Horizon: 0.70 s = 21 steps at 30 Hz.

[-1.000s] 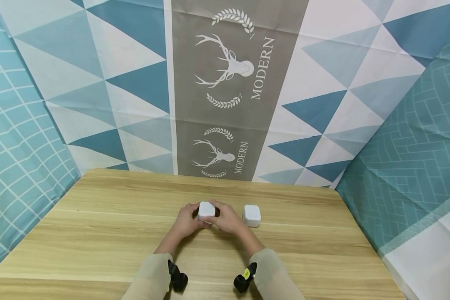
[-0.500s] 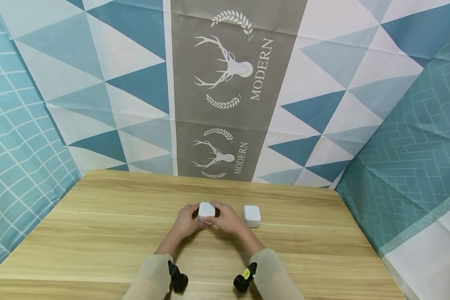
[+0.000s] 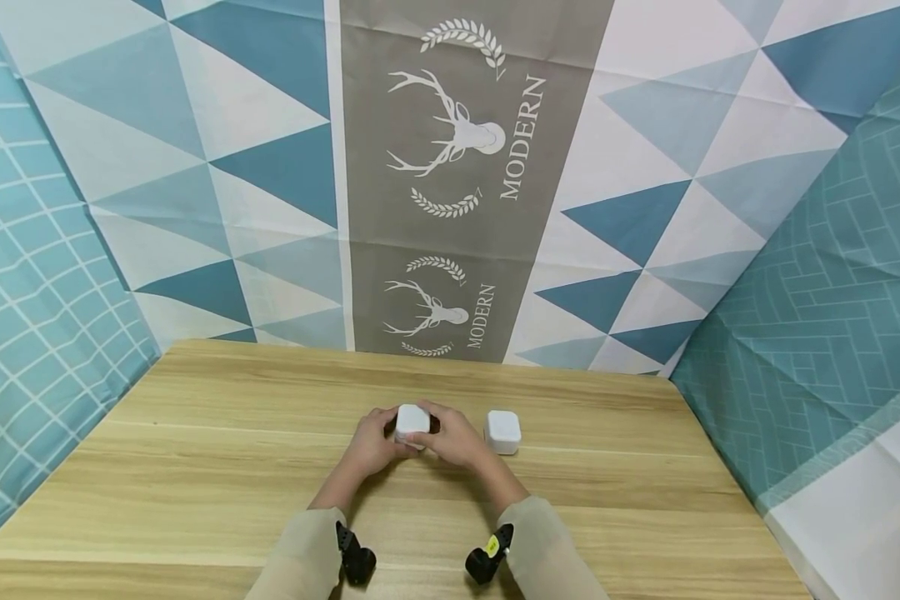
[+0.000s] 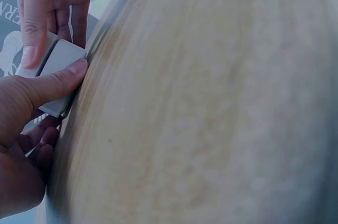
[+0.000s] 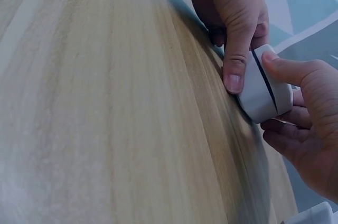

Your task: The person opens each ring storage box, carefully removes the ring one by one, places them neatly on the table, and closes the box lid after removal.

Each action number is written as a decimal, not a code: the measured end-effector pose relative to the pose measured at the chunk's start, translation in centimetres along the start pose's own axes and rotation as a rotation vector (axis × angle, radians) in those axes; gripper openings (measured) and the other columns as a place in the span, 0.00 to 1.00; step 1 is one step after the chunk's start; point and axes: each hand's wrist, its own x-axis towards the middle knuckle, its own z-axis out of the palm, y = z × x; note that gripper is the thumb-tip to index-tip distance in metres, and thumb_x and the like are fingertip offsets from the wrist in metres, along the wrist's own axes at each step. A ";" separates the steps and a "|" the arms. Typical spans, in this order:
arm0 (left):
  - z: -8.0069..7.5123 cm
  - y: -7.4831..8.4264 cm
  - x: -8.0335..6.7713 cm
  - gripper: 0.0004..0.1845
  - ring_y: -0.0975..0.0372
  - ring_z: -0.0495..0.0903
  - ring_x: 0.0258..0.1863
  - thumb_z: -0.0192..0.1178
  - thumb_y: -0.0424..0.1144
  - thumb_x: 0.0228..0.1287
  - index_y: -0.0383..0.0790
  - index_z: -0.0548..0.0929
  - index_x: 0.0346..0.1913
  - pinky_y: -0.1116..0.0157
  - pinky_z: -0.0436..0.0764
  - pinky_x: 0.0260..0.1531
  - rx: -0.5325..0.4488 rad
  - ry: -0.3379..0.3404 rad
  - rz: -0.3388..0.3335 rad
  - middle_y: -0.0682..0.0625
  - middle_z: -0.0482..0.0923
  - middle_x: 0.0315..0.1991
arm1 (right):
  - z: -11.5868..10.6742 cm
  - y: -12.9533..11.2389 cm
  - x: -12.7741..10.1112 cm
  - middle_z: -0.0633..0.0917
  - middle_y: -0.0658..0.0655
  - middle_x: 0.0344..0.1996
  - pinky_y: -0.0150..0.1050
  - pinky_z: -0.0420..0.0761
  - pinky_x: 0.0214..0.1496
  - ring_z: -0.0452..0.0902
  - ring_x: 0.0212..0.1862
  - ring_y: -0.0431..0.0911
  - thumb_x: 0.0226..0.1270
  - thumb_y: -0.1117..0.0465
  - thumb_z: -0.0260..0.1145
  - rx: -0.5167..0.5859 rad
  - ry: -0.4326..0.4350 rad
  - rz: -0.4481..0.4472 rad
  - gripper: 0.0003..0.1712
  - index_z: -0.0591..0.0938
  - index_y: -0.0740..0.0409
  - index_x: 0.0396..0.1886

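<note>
Two small white boxes sit on a wooden table (image 3: 195,467), and two hands work on one of them. The left hand (image 3: 371,446) and the right hand (image 3: 456,440) meet near the table's middle, both pinching the held white box (image 3: 412,421) between thumbs and curled fingers; the right wrist view shows a dark seam running round it, with a thumb pressed on either side of that seam. The box rests at the table surface, its lower edge touching the wood. The second white box (image 3: 503,431) stands alone just to the right of the right hand, apart from it. One black wrist camera is strapped to each sleeve, two in all, near the table's front edge. Bare wood stretches wide to the left and right of the hands and toward the far edge, where a patterned backdrop (image 3: 450,167) with two deer emblems rises behind the table.
</note>
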 end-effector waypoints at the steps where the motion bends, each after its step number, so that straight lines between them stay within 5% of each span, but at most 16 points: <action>1: 0.0 0.0 0.0 0.42 0.48 0.70 0.54 0.75 0.44 0.42 0.35 0.71 0.63 0.47 0.71 0.55 0.002 -0.001 0.000 0.40 0.74 0.52 | 0.0 0.0 0.0 0.74 0.60 0.62 0.46 0.71 0.62 0.71 0.61 0.50 0.60 0.49 0.66 0.000 -0.001 -0.002 0.37 0.69 0.63 0.65; 21: -0.1 0.1 0.0 0.43 0.46 0.70 0.54 0.75 0.43 0.42 0.33 0.71 0.63 0.47 0.71 0.56 0.006 -0.002 -0.004 0.39 0.74 0.53 | -0.2 -0.1 0.1 0.76 0.60 0.60 0.43 0.74 0.56 0.74 0.55 0.48 0.60 0.48 0.66 -0.006 -0.018 0.011 0.38 0.69 0.61 0.65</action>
